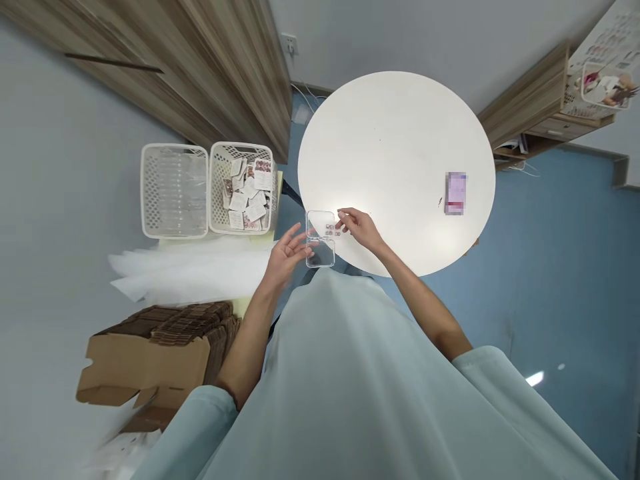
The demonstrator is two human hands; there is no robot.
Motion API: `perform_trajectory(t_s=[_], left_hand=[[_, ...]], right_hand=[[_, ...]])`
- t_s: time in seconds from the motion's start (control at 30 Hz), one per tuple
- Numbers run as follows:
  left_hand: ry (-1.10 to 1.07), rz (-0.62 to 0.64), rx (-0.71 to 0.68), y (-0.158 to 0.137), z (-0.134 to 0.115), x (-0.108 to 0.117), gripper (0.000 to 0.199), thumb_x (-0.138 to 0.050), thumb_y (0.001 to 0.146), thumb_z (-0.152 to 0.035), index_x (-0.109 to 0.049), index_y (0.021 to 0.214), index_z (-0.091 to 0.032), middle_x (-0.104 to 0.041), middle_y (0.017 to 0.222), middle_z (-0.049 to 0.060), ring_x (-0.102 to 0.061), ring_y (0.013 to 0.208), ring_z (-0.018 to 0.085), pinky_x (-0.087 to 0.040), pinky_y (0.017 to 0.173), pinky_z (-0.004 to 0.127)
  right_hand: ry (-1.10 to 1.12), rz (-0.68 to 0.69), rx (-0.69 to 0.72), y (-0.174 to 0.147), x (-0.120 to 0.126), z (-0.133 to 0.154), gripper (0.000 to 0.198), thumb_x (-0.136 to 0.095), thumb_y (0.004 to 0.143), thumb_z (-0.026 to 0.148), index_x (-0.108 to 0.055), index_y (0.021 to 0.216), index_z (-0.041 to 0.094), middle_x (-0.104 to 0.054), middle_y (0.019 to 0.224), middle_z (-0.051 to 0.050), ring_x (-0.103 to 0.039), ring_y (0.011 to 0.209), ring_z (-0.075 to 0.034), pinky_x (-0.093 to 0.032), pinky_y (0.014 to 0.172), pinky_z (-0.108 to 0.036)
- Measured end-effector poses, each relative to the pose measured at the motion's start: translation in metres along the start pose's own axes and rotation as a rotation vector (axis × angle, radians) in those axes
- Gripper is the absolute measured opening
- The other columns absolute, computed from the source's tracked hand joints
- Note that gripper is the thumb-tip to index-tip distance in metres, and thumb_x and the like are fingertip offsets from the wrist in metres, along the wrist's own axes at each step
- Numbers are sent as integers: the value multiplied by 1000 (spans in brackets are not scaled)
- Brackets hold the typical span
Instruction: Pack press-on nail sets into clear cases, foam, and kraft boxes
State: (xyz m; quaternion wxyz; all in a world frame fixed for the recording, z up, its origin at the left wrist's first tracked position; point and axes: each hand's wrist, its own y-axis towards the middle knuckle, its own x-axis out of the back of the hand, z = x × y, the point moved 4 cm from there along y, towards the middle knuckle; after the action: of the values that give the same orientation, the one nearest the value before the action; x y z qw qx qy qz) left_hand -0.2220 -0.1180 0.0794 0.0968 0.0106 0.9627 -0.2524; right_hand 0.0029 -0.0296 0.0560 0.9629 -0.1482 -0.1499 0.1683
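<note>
An open, hinged clear plastic case (323, 255) is at the near edge of the round table, its two halves spread flat. My left hand (284, 259) grips its left side, with the thumb near the hinge and other fingers seen through the plastic. From the right, my right hand (363, 231) pinches a small clear packet with several reddish round pieces (331, 231). That packet overlaps the case's far half; whether it rests inside or hovers above, I cannot tell.
White round table (395, 133) with a blurred purple box (455, 193) at right. On the left are a basket of clear cases (145, 193), a basket of carded packets (216, 193), white wrapping sheets (195, 270) and stacked brown cardboard boxes (145, 363). Wooden cabinet (240, 73) behind.
</note>
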Motion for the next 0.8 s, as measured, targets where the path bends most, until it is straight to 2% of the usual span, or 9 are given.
perform_trajectory(t_s=[0.1,0.2,0.3,0.37,0.57,0.8], left_hand=[[-35,-65,1,-12,4,25,93,-88,79,-37,-45,161,-25,-55,159,19,-72,120,29,-60,99,44],[-69,-131,11,-25,5,50,90,-88,79,-34,-48,159,-26,-55,160,18,-72,117,26,-60,100,44],[-87,-183,24,-35,7,70,86,-88,79,-33,-51,157,-26,-54,161,17,-73,115,24,-60,101,42],[-87,-200,20,-39,8,79,84,-87,80,-33,-52,156,-26,-54,161,18,-73,117,25,-61,100,42],[-88,-185,8,-39,11,90,81,-86,81,-34,-53,154,-26,-53,162,18,-73,118,26,-61,101,44],[-90,-133,33,-24,10,82,84,-88,79,-34,-53,154,-25,-52,163,18,-72,117,25,-61,99,41]], right_hand=[[-258,-7,-4,18,-7,-19,41,-70,96,51,-69,126,24,-77,107,-6,-71,92,-23,-54,89,-38],[-549,60,-39,32,-21,-42,45,-81,88,36,-68,128,21,-71,121,-12,-67,105,-28,-54,88,-39],[-755,111,-52,37,-36,-60,54,-85,83,30,-64,131,18,-64,130,-16,-59,120,-33,-54,86,-40],[-844,114,-45,38,-43,-67,54,-85,83,28,-62,131,18,-61,131,-17,-56,123,-34,-54,85,-40],[-934,85,-5,36,-47,-72,43,-83,84,25,-60,120,19,-59,127,-16,-55,118,-33,-54,82,-40],[-909,35,-60,22,-38,-68,34,-71,89,17,-55,119,19,-68,116,-14,-60,102,-30,-47,74,-36]])
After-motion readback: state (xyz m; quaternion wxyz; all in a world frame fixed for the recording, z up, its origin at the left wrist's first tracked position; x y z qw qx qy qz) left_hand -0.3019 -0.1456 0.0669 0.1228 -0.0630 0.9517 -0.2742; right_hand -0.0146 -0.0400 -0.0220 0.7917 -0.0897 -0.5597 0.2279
